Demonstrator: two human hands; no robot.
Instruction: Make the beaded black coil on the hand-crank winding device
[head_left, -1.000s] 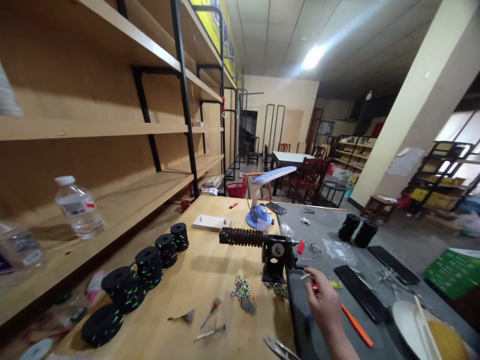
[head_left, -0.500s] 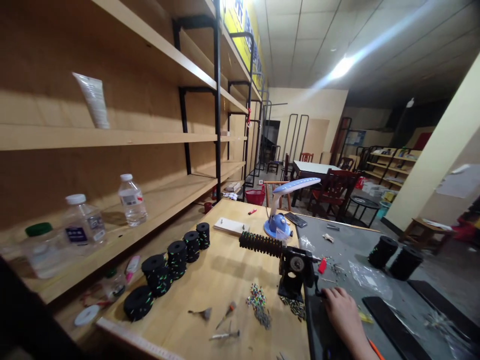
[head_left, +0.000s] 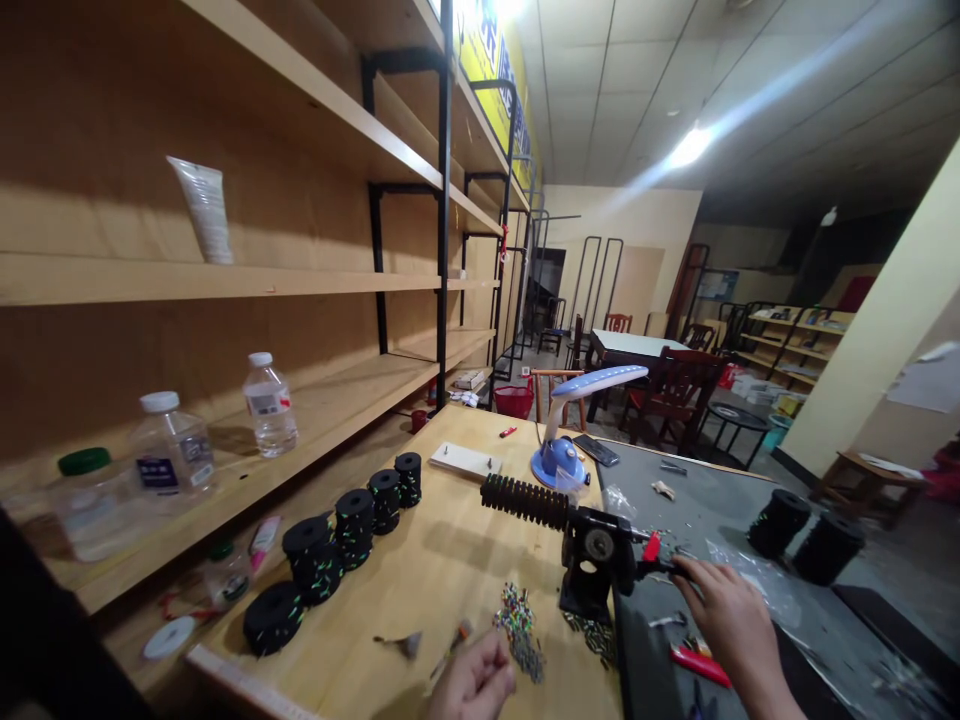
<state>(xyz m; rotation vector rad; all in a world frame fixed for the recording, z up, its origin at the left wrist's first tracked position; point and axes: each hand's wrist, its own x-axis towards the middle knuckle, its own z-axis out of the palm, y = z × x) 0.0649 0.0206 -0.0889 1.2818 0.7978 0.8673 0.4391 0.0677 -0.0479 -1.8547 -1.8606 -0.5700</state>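
Observation:
My right hand (head_left: 726,610) has its fingers closed round the end of the crank handle (head_left: 654,567) of a black hand-cranked device (head_left: 596,555). A ribbed black roll (head_left: 525,500) sticks out from the device's left side, over the wooden table. Low in the view, my left hand (head_left: 476,680) is closed with thumb and fingertips together; whatever it may hold is too small or hidden to make out. Just beyond it lie a pile of small coloured beads (head_left: 514,608) and a heap of little grey pieces (head_left: 527,655). More small dark pieces (head_left: 596,640) lie by the device's base.
Several black spools with green flecks (head_left: 354,525) line the table's left side. Behind the roll are a white board (head_left: 465,460), a blue lamp (head_left: 559,462) and a phone (head_left: 598,449). Red-handled pliers (head_left: 701,665) and two black spools (head_left: 780,522) lie right. Shelves (head_left: 337,420) run along the left.
My left hand has come into view from below, beside the beads. My right hand has moved up and right with the crank handle, uncovering the red-handled tool. The view has shifted slightly.

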